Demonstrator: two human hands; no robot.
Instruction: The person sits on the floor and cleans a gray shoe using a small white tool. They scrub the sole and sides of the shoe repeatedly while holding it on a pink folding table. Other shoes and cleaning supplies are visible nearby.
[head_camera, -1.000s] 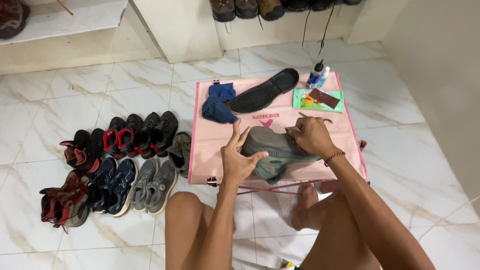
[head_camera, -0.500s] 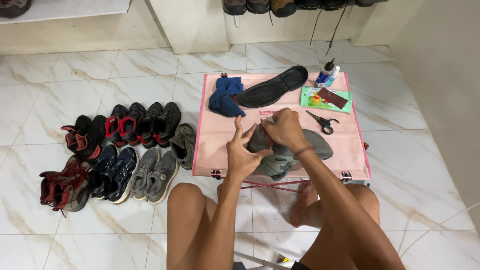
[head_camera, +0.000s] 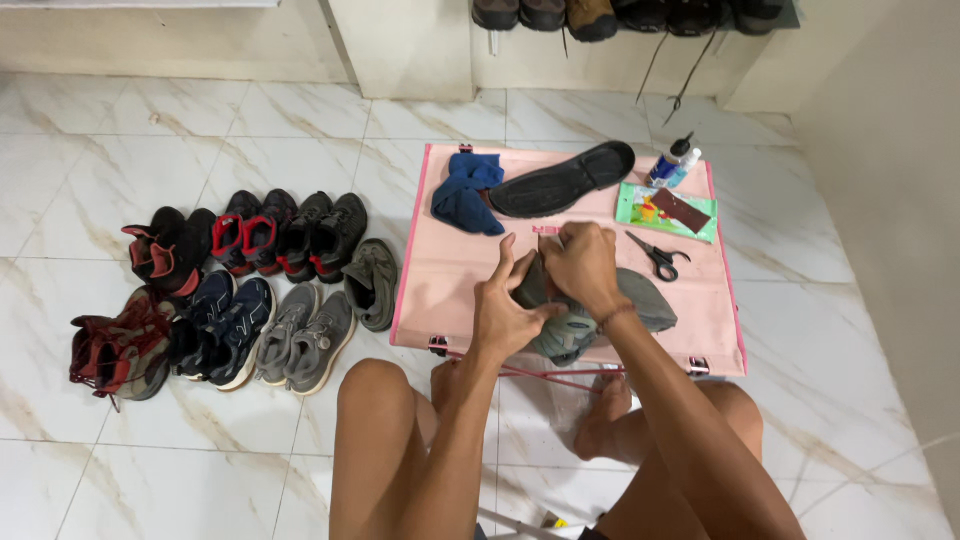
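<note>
Grey shoe (head_camera: 600, 310) sits on the pink mat (head_camera: 450, 290) spread over the marble floor (head_camera: 150, 120), right in front of my folded legs, and both my hands are on it. My left hand (head_camera: 505, 310) grips its near side, fingers closed around the upper; my right hand (head_camera: 585, 265) is clamped over the top, pressing into the opening. A second ago the hands were spread wider and resting more loosely on the shoe; now they have drawn close together, almost touching, and the shoe looks bunched up between them, so the work has shifted from steadying it to handling its inside or tongue.

On the mat behind the shoe lie a black insole (head_camera: 562, 180), a crumpled blue cloth (head_camera: 465, 195), scissors (head_camera: 655, 255), a green packet (head_camera: 665, 210) and a small bottle (head_camera: 672, 162). To the left, off the mat, pairs of shoes (head_camera: 250, 290) stand in two rows.
</note>
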